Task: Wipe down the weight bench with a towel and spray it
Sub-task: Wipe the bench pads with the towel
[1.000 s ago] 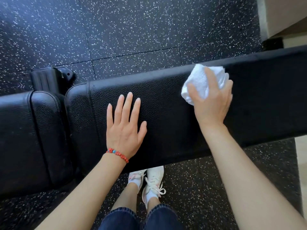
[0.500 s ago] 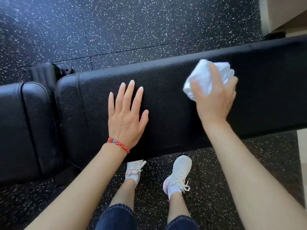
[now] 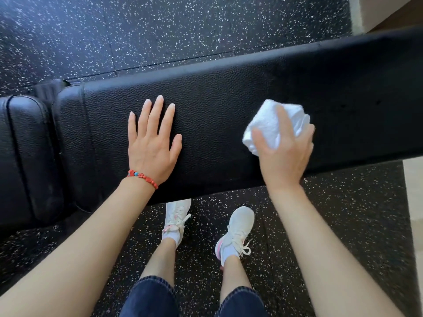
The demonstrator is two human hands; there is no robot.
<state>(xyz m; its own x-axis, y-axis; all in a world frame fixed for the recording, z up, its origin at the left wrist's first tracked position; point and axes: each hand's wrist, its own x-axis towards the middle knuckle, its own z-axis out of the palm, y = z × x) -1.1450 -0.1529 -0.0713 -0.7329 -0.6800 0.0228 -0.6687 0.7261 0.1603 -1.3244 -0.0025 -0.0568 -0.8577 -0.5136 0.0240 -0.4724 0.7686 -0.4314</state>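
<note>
A black padded weight bench point(image 3: 224, 106) runs across the view from left to upper right. My left hand point(image 3: 152, 143) lies flat on its long pad with fingers straight, a red bead bracelet at the wrist. My right hand point(image 3: 286, 154) grips a bunched white towel point(image 3: 272, 124) and presses it onto the pad, near the pad's front edge. No spray bottle is in view.
The bench's shorter seat pad point(image 3: 25, 156) adjoins at the left across a gap. A black speckled rubber floor point(image 3: 160, 35) lies all around. My feet in white sneakers point(image 3: 235, 232) stand just in front of the bench. A pale wall edge point(image 3: 357, 14) shows at the upper right.
My right hand has drawn the towel from the pad's far edge toward its near edge. My left hand stays flat on the pad. My right foot stepped to the right.
</note>
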